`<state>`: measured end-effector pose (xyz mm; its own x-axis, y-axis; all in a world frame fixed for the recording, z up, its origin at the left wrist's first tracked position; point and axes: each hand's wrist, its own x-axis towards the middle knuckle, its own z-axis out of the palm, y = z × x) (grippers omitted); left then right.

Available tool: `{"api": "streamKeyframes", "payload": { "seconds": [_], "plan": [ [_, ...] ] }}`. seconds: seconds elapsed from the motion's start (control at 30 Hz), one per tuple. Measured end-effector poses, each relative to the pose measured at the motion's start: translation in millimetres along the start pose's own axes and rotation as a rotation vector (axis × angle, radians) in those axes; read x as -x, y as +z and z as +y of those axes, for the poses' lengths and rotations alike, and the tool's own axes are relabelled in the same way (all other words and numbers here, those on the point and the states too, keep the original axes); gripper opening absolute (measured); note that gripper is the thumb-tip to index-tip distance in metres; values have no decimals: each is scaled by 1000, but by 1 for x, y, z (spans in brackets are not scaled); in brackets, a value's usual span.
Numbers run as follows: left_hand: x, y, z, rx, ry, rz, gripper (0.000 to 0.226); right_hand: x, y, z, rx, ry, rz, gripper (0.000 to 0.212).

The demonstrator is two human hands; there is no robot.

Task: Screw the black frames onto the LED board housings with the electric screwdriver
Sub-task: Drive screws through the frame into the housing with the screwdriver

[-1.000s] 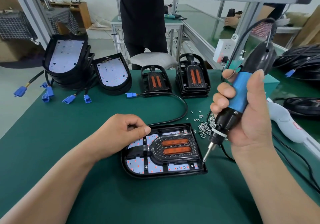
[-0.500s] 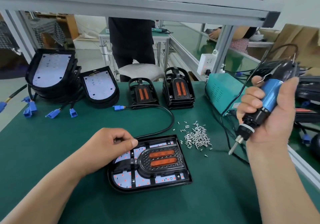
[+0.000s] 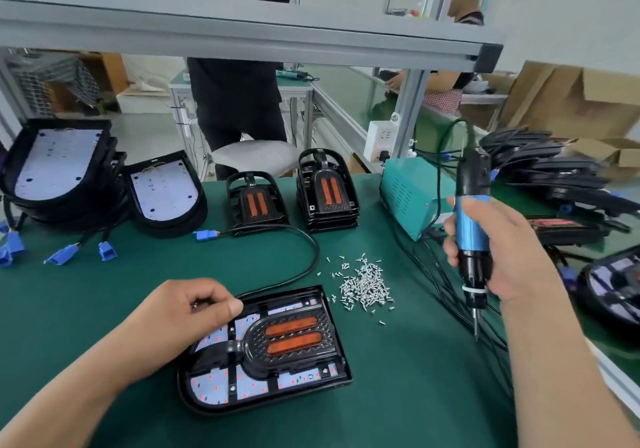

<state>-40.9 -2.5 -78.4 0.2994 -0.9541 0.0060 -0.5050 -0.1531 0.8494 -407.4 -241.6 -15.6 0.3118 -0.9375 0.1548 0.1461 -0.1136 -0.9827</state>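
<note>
Green-matted counter (image 3: 104,292). Far left: leaning stack of black D-shaped housings with white LED boards (image 3: 55,170), trailing leads with blue plastic connectors (image 3: 62,255); beside it, a lower stack of the same black housings (image 3: 164,193). Left hand (image 3: 194,312): resting on the far left corner of the work piece, fingers clenched with thumb against forefinger; cannot tell whether anything is held inside. Work piece: black LED board housing (image 3: 221,402), flat on the counter near centre front, fitted with a black frame bearing two orange lenses (image 3: 291,335); black cable (image 3: 311,250) looping from its far edge to a blue plug (image 3: 204,235). Rear centre: two stacks of spare black frames with orange lenses (image 3: 256,202) (image 3: 327,191). Just right of the work piece: loose pile of small silver screws (image 3: 365,283). Behind that: teal metal power box (image 3: 408,198). Right hand (image 3: 502,253): fingers grasping the blue-and-black electric screwdriver (image 3: 471,219), held near upright, bit down, raised off the counter, right of the screws and apart from the housing. Far right: heap of black housings with cables (image 3: 554,170).
</note>
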Motion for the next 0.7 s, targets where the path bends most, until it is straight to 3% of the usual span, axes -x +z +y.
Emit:
{"api": "streamKeyframes", "payload": {
  "seconds": [0.07, 0.17, 0.3, 0.47, 0.6, 0.7],
  "plan": [
    [-1, 0, 0, -16, 1, 3, 58, 1, 1, 5, 121, 2, -22, 43],
    [0, -1, -1, -24, -5, -1, 60, 0, 4, 7, 324, 11, -34, 27],
    [1, -1, -1, -31, -12, 3, 61, -4, 6, 16, 583, 53, -12, 40],
    [1, -1, 0, -26, -14, 2, 53, -13, 3, 31, 981, 45, -23, 27],
    [2, 1, 5, -27, -18, 1, 43, -17, 4, 42, 1355, -72, -41, 37],
    [3, 2, 8, -22, -22, 7, 42, -21, 6, 50, 1508, -105, -52, 46]
  ]
}}
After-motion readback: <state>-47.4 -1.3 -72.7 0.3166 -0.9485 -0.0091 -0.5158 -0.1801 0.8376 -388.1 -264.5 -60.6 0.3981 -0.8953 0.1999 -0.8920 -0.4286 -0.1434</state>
